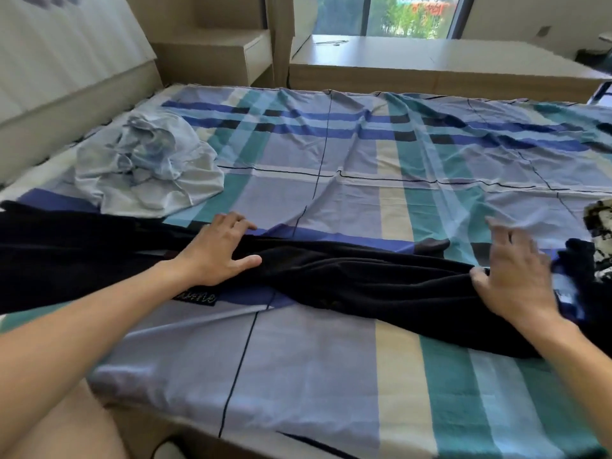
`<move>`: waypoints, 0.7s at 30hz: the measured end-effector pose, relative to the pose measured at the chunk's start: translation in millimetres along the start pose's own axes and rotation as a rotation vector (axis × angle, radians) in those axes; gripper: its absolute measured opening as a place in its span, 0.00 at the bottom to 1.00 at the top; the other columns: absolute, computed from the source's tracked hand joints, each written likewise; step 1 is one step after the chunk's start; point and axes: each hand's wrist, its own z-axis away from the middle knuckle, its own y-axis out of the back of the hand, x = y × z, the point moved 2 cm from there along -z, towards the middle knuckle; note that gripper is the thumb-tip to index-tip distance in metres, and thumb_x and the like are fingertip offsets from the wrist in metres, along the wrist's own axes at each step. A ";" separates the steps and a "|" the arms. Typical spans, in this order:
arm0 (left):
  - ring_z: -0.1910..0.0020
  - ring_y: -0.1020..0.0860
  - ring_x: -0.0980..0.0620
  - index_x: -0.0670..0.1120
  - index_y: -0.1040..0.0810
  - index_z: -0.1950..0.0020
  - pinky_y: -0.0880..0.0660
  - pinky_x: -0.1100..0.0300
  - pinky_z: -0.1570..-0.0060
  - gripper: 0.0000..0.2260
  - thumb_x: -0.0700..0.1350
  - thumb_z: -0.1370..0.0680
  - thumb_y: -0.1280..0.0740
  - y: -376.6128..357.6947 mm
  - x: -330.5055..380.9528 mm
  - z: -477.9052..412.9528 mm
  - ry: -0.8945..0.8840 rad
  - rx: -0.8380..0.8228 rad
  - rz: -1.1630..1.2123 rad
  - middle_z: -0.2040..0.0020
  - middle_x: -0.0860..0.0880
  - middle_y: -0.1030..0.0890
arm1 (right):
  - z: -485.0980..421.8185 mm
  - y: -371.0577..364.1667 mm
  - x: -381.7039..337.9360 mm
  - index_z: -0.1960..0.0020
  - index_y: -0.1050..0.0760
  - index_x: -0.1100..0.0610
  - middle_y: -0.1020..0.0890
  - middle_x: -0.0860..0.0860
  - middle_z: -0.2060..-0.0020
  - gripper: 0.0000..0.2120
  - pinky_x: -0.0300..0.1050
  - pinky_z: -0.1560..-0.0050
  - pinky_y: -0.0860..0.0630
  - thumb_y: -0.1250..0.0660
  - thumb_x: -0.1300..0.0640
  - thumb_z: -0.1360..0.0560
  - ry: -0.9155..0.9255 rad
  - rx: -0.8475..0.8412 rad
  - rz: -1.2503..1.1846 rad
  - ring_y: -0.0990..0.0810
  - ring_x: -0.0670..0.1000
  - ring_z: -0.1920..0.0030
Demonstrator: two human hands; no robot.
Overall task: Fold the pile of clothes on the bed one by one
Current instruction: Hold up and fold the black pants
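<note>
The left hand (pixel 218 251) lies flat with fingers spread on the long black cloth (pixel 364 276) stretched across the checked bed (pixel 298 376), and the blurry right hand (pixel 516 276) is spread open at its other end.

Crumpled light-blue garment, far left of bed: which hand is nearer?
Left. The left hand rests on the black garment just in front of the light-blue garment; the right hand is far right, at the black garment's other end.
</note>
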 end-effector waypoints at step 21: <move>0.63 0.21 0.63 0.60 0.17 0.58 0.28 0.70 0.61 0.11 0.65 0.25 0.33 37.3 -101.6 81.2 0.064 -0.683 0.331 0.62 0.61 0.18 | 29.5 -38.4 -252.0 0.58 0.20 0.47 0.20 0.42 0.64 0.07 0.32 0.62 0.30 0.27 0.45 0.31 0.895 -0.914 -0.200 0.23 0.42 0.63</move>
